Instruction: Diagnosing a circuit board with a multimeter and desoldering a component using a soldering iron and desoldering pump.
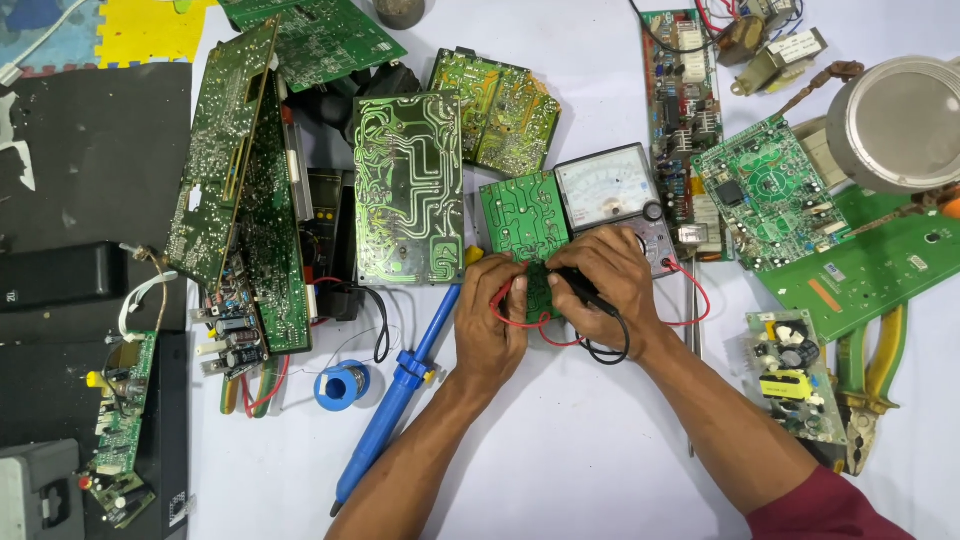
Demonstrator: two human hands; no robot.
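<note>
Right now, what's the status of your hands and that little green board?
Left hand and right hand each pressing a probe onto the small green circuit board. Analog meter beside it. Red lead and black lead loop around hands; blue soldering iron close left.

A white cloth-like work surface (560,450) fills most of the view, evenly lit with only soft shadows. At nine o'clock it ends against a dark mat or panel (95,150), black and scuffed with pale marks. At eleven o'clock, foam floor tiles show with puzzle-cut edges, one yellow (150,28) and one blue (45,35) beside it. No wall or window is in view; the camera looks straight down, so the room beyond stays hidden.
</note>
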